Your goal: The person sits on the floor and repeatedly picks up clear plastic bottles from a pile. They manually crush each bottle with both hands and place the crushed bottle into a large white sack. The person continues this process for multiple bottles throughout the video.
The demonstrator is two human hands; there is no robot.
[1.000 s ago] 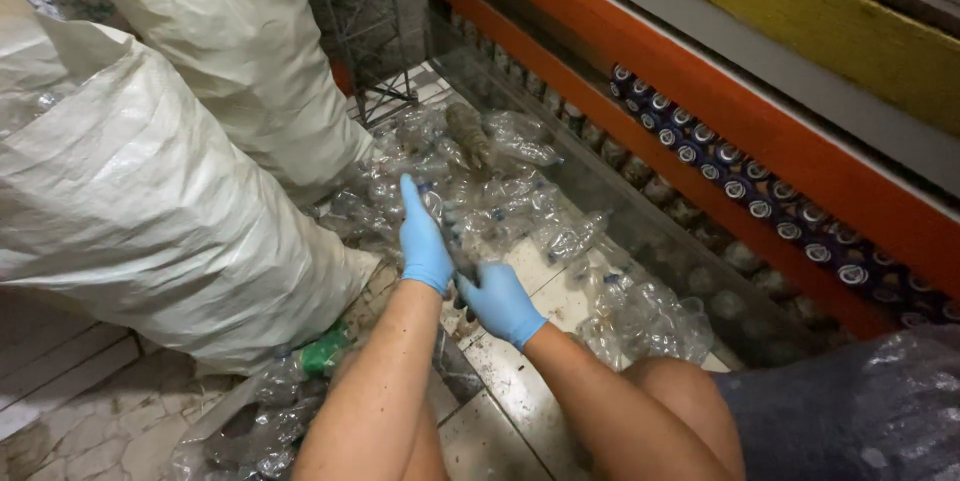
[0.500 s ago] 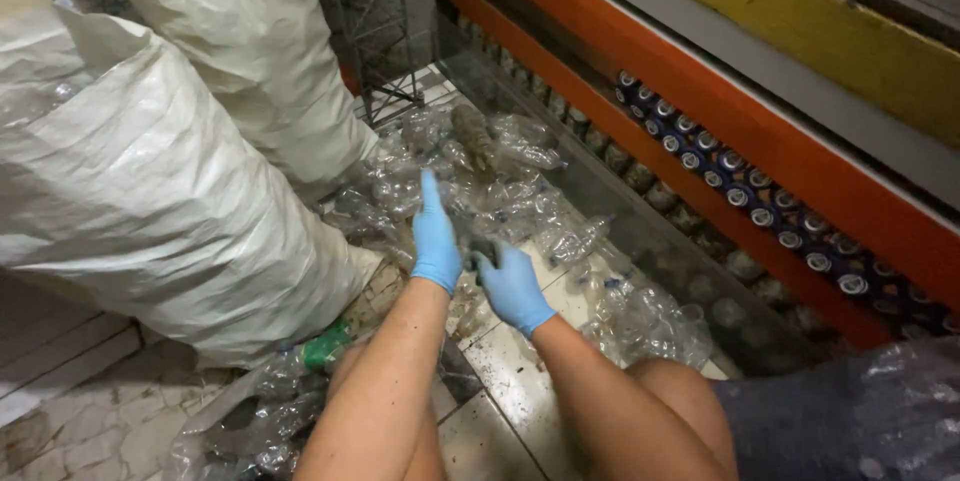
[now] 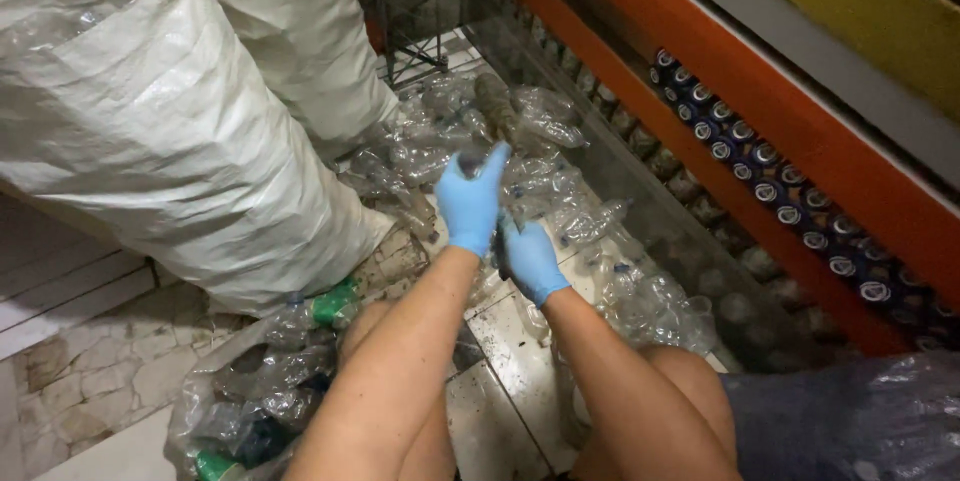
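Bottle: a crushed clear bottle (image 3: 508, 203) sits between the two gloved hands, low over the heap, mostly hidden by the gloves.
Left hand: blue-gloved left hand (image 3: 472, 199) is up front, fingers long and pressed together, pointing away, its back to the camera, laid along the bottle; whether it truly grips, I cannot tell.
Right hand: blue-gloved right hand (image 3: 532, 259) sits just behind and to the right, fingers curled in toward the bottle's near end, touching the left glove.
Heap: clear crushed bottles (image 3: 470, 136) lie piled on the floor right under and beyond the hands, running on to the right along the wall.
Floor: worn, dirty tiles (image 3: 500, 411) show between the forearms.
Sacks: two big white woven sacks (image 3: 170, 141) stand to the left, stuffed full, the nearer one bulging just beside the heap.
Green bottle: a green crushed bottle (image 3: 335, 303) lies at the foot of the nearer sack, near the left forearm.
Bag: a clear bag of squashed bottles (image 3: 250, 391) sits at lower left, against the person's knee.
Beam: an orange beam (image 3: 760, 111) runs along the right, with a row of blue cans (image 3: 770, 176) tucked under it, well apart from the hands.
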